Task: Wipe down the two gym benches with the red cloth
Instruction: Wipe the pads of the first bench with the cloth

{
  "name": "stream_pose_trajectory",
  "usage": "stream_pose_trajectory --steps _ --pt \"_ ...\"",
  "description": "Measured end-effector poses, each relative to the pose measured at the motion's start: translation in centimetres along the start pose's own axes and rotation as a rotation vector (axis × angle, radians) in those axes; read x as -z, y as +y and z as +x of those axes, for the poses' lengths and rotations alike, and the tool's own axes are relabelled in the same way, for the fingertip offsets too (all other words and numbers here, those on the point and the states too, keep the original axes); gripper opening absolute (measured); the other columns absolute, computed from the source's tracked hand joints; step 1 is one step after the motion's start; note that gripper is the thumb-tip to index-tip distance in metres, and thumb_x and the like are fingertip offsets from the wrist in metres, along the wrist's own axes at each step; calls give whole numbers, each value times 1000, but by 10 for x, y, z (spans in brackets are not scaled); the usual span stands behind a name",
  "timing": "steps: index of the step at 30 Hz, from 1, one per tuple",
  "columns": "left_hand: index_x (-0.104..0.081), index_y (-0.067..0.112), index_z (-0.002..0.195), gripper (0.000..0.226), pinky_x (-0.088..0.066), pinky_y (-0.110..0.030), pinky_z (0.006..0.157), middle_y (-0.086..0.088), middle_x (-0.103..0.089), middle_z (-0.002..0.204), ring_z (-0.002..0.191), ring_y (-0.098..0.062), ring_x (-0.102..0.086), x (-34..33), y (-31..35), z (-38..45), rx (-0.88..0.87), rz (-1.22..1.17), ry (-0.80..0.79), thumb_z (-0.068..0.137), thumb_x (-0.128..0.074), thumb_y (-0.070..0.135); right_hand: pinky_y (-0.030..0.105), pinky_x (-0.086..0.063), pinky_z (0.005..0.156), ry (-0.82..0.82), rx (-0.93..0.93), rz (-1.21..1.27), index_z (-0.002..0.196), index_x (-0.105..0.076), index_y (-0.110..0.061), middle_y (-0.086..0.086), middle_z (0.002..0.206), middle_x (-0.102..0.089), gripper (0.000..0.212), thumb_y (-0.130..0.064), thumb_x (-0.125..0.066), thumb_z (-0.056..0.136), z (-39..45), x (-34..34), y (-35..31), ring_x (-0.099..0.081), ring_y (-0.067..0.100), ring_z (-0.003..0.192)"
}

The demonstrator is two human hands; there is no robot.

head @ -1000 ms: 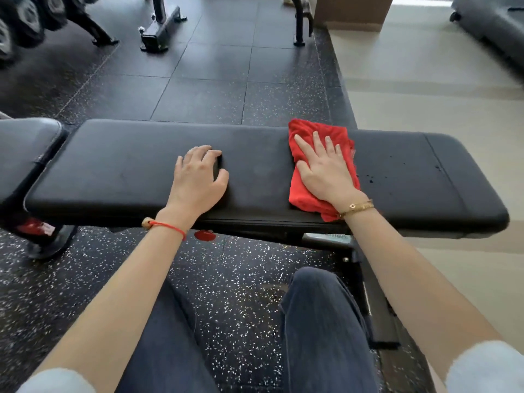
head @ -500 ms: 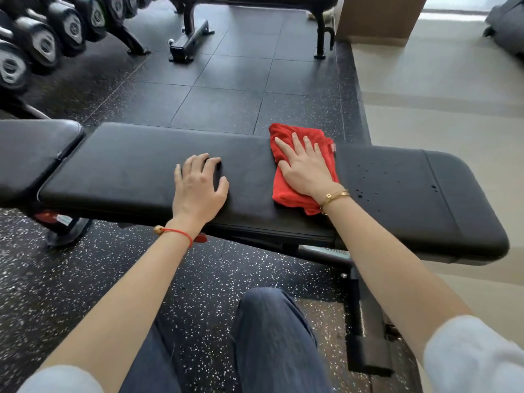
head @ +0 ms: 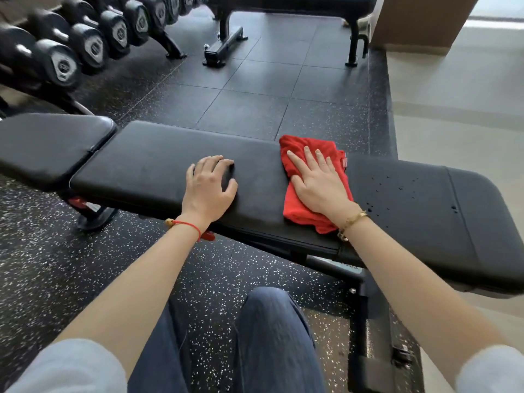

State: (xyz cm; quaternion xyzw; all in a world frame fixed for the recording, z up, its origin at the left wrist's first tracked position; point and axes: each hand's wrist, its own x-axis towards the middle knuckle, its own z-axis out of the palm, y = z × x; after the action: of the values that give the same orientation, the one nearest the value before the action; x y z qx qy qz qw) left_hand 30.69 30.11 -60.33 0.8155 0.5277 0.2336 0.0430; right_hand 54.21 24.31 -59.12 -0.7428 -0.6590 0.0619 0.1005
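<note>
Right hand (head: 317, 185), fingers straight, pressing red cloth (head: 309, 211) flat at mid-pad of bench (head: 158, 165), left hand (head: 208, 188) bracing at 9 o'clock, relaxed, holding nothing; best swept with even pressure toward droplets (head: 411, 194) at 3 o'clock.

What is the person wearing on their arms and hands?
The left hand has a thin red string bracelet with a small bead at the wrist. The right hand has a gold bracelet. Both arms have light grey sleeves pushed up.
</note>
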Motion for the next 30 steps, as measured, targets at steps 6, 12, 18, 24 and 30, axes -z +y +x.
stream_pose_trajectory --steps 6,12,18,24,30 --pt "-59 23 128 40 -25 -46 116 -1 -55 138 134 -21 -43 -1 -4 2 4 -28 30 89 -58 28 45 3 122 -23 60 1 155 -13 -33 9 164 -4 58 -35 -32 100 26 -6 -25 -1 30 151" --pt "-59 23 130 40 -25 -45 117 0 -54 139 134 -20 -42 3 -4 1 3 -18 15 90 -57 28 39 3 122 18 207 20 153 -15 -39 2 164 -10 59 -34 -36 98 -35 -9 -27 -5 25 151" --pt "-58 22 130 40 -25 -47 117 -1 -54 139 134 -21 -43 1 -3 0 4 -25 14 90 -56 29 41 0 123 62 -14 -1 154 -17 -35 5 164 -10 58 -34 -35 99 -13 -6 0 -6 27 151" --pt "-59 22 128 40 -25 -48 116 0 -55 137 133 -20 -43 -4 -6 2 0 -31 34 89 -55 29 46 2 122 7 -64 -9 154 -16 -32 9 163 -9 57 -34 -33 100 49 -6 -30 -5 30 150" --pt "-60 21 128 40 -26 -48 115 -1 -56 136 132 -21 -44 -8 -11 1 -24 -26 61 89 -55 30 43 3 122 5 154 6 154 -15 -38 3 164 -9 59 -33 -36 98 -3 -18 -56 -5 26 151"
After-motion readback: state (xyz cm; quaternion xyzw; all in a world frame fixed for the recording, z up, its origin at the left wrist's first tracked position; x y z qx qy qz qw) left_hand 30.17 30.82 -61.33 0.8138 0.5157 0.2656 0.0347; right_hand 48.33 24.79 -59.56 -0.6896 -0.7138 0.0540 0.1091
